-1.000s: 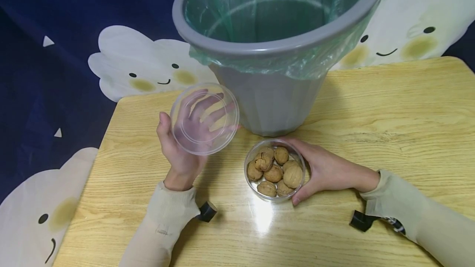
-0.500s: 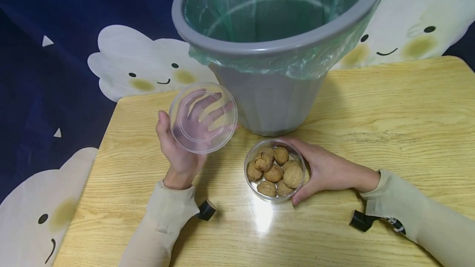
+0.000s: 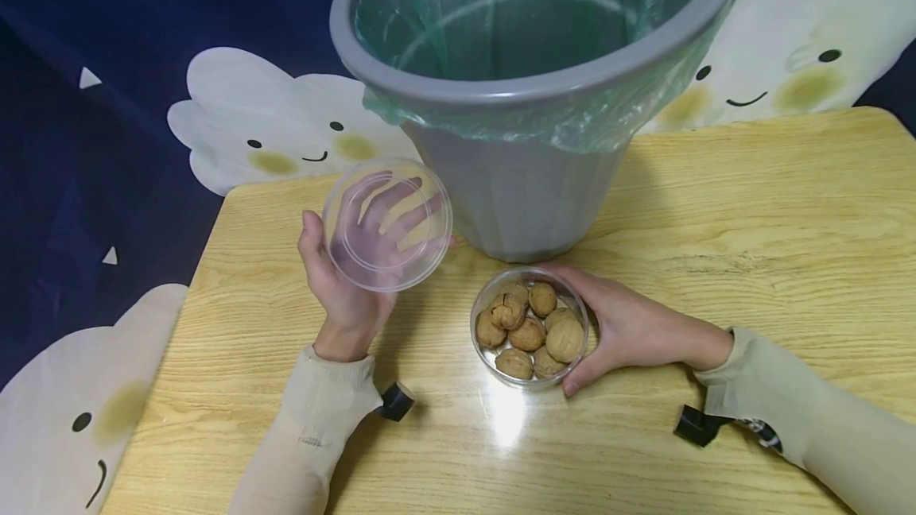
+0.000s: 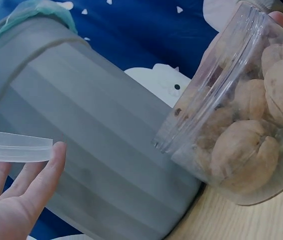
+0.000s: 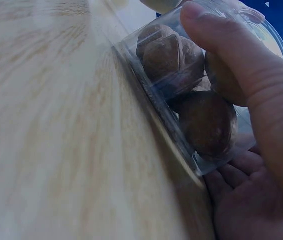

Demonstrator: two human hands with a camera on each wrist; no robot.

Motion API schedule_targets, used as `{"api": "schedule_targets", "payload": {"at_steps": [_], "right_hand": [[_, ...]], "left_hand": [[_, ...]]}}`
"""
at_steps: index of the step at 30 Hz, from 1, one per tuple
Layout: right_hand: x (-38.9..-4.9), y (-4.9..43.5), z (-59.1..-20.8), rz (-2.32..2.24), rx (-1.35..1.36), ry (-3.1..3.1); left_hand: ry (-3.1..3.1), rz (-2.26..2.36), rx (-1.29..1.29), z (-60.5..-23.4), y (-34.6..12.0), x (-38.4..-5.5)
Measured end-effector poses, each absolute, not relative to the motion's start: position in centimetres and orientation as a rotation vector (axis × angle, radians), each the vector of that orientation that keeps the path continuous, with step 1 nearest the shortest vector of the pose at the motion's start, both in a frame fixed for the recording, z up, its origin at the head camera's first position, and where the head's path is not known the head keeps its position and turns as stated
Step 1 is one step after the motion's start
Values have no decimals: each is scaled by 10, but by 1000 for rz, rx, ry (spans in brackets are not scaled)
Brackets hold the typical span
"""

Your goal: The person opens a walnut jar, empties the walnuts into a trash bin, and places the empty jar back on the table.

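Lid (image 3: 387, 225) carried on left hand (image 3: 351, 298), palm up, fingers wide. Jar (image 3: 527, 383) gripped by right hand (image 3: 633, 324), well inside table edge (image 3: 189, 300), backed by bin (image 3: 522, 189).

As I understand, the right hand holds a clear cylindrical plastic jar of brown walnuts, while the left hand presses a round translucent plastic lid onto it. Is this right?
The lid is not on the jar: the head view shows it resting on the left hand, apart from the open jar. The rest is right.
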State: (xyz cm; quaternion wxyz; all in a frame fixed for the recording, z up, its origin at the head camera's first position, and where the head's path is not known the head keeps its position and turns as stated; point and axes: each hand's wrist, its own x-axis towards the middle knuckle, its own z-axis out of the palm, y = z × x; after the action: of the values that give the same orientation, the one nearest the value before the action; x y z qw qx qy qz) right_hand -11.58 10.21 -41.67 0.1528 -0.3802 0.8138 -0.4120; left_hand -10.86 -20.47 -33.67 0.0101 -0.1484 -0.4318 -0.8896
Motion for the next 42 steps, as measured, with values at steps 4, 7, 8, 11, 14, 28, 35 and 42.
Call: {"api": "schedule_targets", "payload": {"at_steps": [4, 7, 8, 11, 14, 28, 35, 42], "right_hand": [[-116, 102, -417, -1182, -1096, 2334], [-116, 102, -417, -1183, -1101, 2335], [-116, 102, -417, -1183, -1103, 2334], [-116, 102, -417, -1177, -1104, 2341], [-116, 103, -417, -1172, -1104, 2350], [-115, 103, -416, -1162, -1090, 2359], [-115, 103, -416, -1160, -1088, 2365], [-115, 103, -417, -1154, -1090, 2373]], "left_hand": [[-1374, -2763, -449, -338, -206, -109], [-1393, -2749, -443, -339, -206, -110], [-1403, -2741, -442, -340, -207, -110], [-1421, -2726, -440, -340, -207, -110], [-1440, -2714, -433, -341, -207, -110], [-1423, -2720, -394, -346, -211, -114], [-1431, -2714, -348, -349, -212, -115], [-1421, -2733, -333, -352, -213, -116]]}}
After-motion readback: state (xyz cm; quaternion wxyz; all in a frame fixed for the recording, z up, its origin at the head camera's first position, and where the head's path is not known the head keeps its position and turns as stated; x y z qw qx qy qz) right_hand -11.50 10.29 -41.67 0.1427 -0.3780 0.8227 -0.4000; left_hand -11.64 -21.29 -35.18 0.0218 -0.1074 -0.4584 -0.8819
